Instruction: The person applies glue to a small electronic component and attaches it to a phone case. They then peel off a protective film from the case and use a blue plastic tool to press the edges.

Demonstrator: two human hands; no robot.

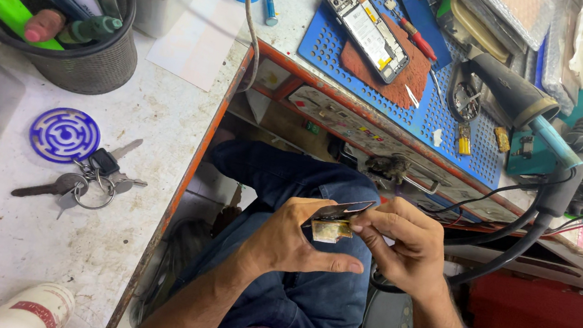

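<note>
Both hands are pinched on a small flat part (335,221) over the lap, off the desk's front edge. It's thin, dark and shiny on top with a yellowish patch underneath. The left hand (289,242) grips its near side, the right hand (404,244) nips the far corner. An opened phone (366,26) lies on the blue perforated mat (452,124), metal keys (82,179) on the scuffed white desk (15,241).
</note>
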